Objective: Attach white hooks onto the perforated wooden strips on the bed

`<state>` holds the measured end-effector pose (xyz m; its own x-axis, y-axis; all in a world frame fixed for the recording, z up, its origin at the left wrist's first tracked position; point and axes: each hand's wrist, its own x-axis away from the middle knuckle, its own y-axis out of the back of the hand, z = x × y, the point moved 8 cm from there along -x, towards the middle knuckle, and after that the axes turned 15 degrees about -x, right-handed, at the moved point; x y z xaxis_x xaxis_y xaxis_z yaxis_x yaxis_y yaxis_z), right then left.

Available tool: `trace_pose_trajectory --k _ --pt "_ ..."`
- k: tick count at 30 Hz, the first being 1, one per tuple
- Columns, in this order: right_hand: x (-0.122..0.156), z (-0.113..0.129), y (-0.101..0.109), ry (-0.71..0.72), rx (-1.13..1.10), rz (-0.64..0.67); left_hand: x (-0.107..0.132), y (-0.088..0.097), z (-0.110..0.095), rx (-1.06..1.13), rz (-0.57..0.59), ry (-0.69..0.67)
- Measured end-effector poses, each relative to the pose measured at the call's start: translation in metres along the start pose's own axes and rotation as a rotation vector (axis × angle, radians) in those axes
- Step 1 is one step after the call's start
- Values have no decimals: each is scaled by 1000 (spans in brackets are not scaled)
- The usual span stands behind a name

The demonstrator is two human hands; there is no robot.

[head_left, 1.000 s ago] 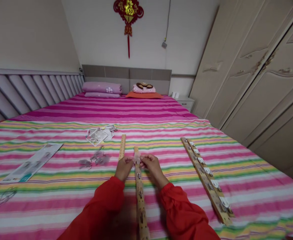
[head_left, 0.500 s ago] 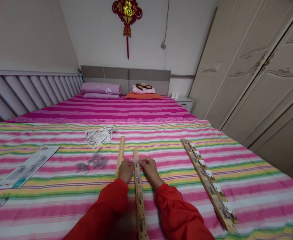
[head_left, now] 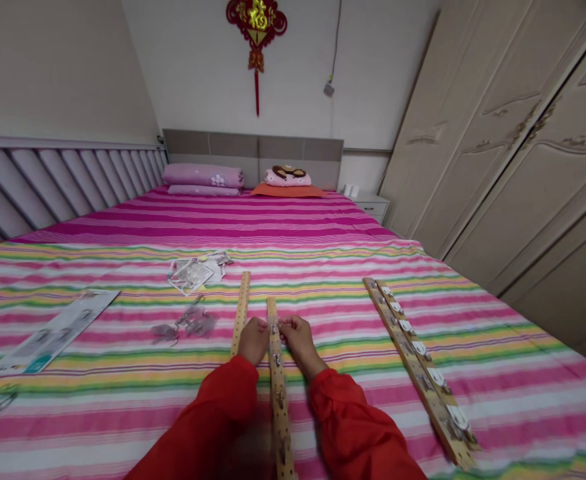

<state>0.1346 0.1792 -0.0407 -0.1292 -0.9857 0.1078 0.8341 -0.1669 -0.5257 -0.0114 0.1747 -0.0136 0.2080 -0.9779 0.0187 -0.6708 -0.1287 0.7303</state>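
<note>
**Perforated wooden strip (head_left: pixel 279 400) pinched between both hands near its far end**

The perforated wooden strip lay lengthwise on the striped bedspread (head_left: pixel 497 393), running from the near edge of view to a little beyond the person's hands. A small fitting (head_left: pixel 273 328), clear with a glint of metal, sat on it near the far end. The left hand (head_left: pixel 253 341) and right hand (head_left: pixel 299 339) came in from either side, close together, with their fingers curled inward and closed on that fitting from both sides. It was too small and too hidden to tell exactly which fingers bore on it. Small metal hooks (head_left: pixel 280 399) stood in the holes nearer the person, and a red sleeve (head_left: pixel 220 407) covered each forearm.

The grip looked sound: pressing from opposite sides balanced the force and made a crooked seat less likely. The soft bedding, though, could let the strip rock, so keeping the fingertips square to the row of holes mattered most.

A second, bare strip (head_left: pixel 241 310) lay just left of the hands, and a strip set with white discs (head_left: pixel 417 363) lay well to the right. Loose hooks (head_left: pixel 189 325) lay left of the bare strip, with a clear packet (head_left: pixel 193 275) beyond them
</note>
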Motion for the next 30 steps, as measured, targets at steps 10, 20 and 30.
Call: trace_pose_trajectory --k 10,20,30 --pt "2 -2 1 82 68 60 9 3 -9 -46 -11 -54" --pt "10 6 -12 377 631 208 12 -4 -15 -172 12 -250" --pt "8 3 -13 335 684 237 9 -8 -14 -146 50 -165"
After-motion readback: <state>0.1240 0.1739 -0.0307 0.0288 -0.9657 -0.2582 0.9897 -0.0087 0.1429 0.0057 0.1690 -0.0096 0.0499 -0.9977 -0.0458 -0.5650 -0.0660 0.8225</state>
